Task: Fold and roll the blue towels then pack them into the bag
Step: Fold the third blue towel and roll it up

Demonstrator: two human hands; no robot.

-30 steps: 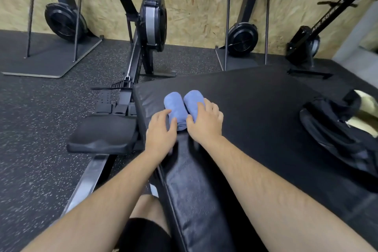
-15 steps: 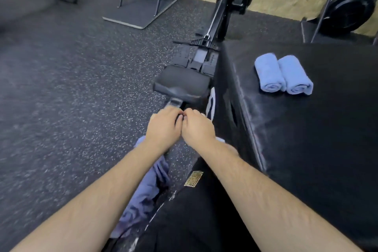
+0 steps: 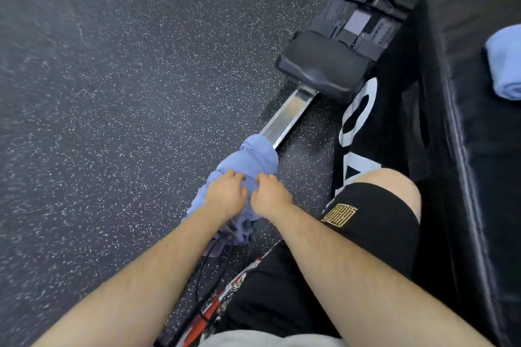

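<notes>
1. Blue towel: a crumpled heap low down by the person's leg, lying over the near part of the rowing machine's rail. It is soft, thin cloth, bunched into loose folds with no flat edge showing.
2. The left hand and the right hand sit side by side on top of the heap. The fingers of both are curled down into the cloth, gripping it.
3. A rolled towel lies on the padded box at the right edge of view. It is a tight, neat cylinder on a smooth, slightly shiny black covering. The bag is out of view.
4. Risk: a black cable runs out from under the heap's near end. Lifting the cloth in a bunch could drag the cable along or snag on it.
5. Risk: the rail is hard, bright metal with a square edge. A fold caught round it would likely tug the towel out of the grip.
6. Risk: the floor is rough, speckled rubber. Trailing corners would probably pick up grit. Limp cloth held only in the middle will hang unevenly, which makes a square fold harder.
7. The seat, further up the rail, is moulded black padding, well apart from the hands.
</notes>
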